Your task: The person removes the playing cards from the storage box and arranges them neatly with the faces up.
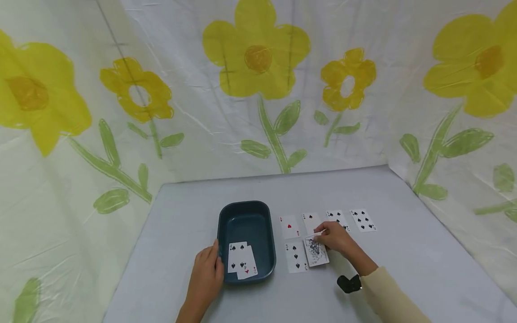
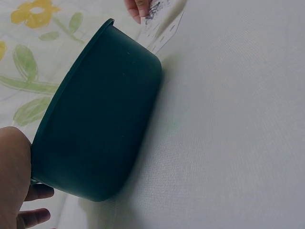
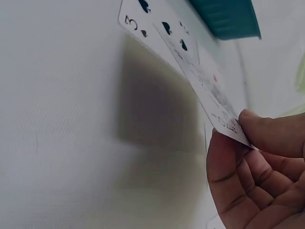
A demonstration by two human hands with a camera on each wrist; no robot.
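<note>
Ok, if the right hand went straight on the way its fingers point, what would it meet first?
Probably the partly covered spade card in the far row, just ahead of the right hand. The patterned-back card it pinches looks raised, so it might pass over; height is unclear.

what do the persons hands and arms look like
The left hand and right hand have no gloves on in these views. The right arm wears a plain cream long sleeve, and a small black device shows next to its cuff. The visible part of the left forearm has no sleeve over it; farther up is out of frame.
</note>
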